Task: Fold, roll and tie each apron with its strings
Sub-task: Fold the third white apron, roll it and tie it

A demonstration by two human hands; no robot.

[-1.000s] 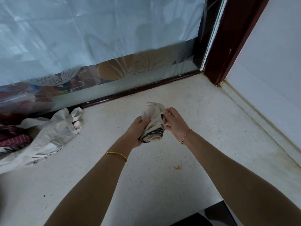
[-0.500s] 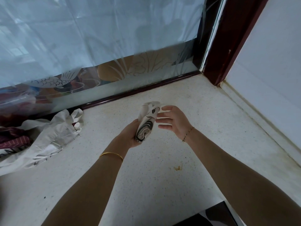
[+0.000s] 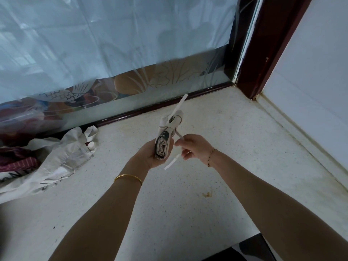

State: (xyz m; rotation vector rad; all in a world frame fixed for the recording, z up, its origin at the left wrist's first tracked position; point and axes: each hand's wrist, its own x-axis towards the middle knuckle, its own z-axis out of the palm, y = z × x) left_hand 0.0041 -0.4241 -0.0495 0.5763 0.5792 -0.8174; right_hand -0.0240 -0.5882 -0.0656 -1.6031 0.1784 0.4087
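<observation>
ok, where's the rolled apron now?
Head view, centre: the rolled apron is gripped in the left hand above the counter, with the right hand pinching its string just to its right.

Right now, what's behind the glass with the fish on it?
Behind the glass panel, a brown rounded shape and blurry red things show low down. Pale film hides everything higher up.

light: soft daylight through glass [image 3: 113,44] (bluish) | shadows: faint | edges: wide-angle bending | focus: sharp
</observation>
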